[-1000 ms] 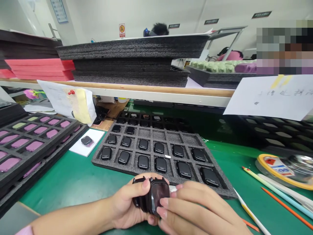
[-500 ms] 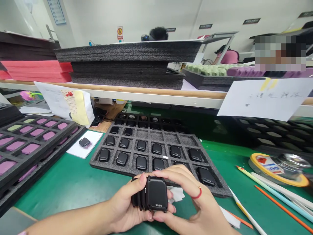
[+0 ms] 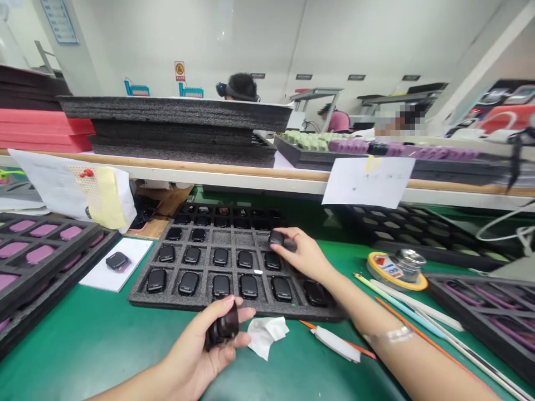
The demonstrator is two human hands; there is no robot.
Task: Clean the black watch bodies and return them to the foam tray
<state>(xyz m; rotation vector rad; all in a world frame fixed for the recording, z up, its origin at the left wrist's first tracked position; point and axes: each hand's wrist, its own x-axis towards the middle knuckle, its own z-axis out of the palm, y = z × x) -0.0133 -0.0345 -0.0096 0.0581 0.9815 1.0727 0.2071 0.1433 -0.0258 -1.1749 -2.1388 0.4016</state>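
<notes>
In front of the foam tray's near edge, my left hand point(image 3: 200, 345) is closed around a small stack of black smartwatch bodies point(image 3: 223, 328), partly covered by the fingers. My right hand point(image 3: 298, 250) reaches over the right part of the black foam tray point(image 3: 234, 238), thumb and fingers pinching one black smartwatch body point(image 3: 276, 238) at a compartment in the third row from the front. I cannot tell whether it touches the foam. The two front rows hold several watch bodies, screens up; the third row has two at its left end. A crumpled white cloth point(image 3: 267, 335) lies beside my left hand.
One watch point(image 3: 117, 260) lies on a white pad point(image 3: 100, 278) at left, beside stacked trays with purple pieces point(image 3: 42, 229). At right are a tape roll point(image 3: 395, 273), several thin sticks point(image 3: 401, 303) and another foam tray point(image 3: 460, 317). A shelf edge point(image 3: 234, 177) crosses above the work area.
My right hand has left the stack, carrying one watch body forward and right over the tray. My left hand keeps the others, shifted slightly left. The camera view has turned right.
</notes>
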